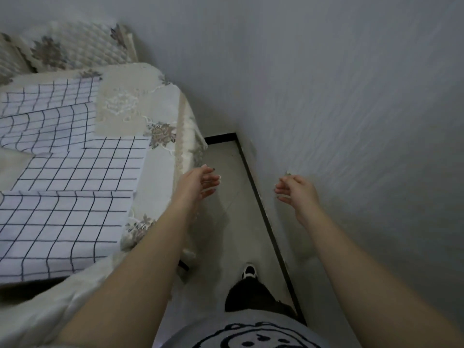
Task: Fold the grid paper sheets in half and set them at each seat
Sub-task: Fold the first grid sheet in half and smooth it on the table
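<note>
Several white sheets with a black grid lie on the table at the left: a near sheet (pixel 57 232), a middle sheet (pixel 85 167) partly under it, and a far sheet (pixel 47 114) with a bend across it. My left hand (pixel 198 180) hovers past the table's right edge, over the floor, fingers apart and holding nothing. My right hand (pixel 293 190) hangs in front of the wall, fingers loosely curled and apart, also with nothing in it. Neither hand touches a sheet.
The table (pixel 160 177) wears a cream cloth with flower embroidery and a fringe. A padded chair back (pixel 75 43) stands behind it. A narrow strip of pale floor (pixel 233 222) runs between the table and a grey wall (pixel 351 96) with a dark skirting. My shoe (pixel 249 271) is on the floor.
</note>
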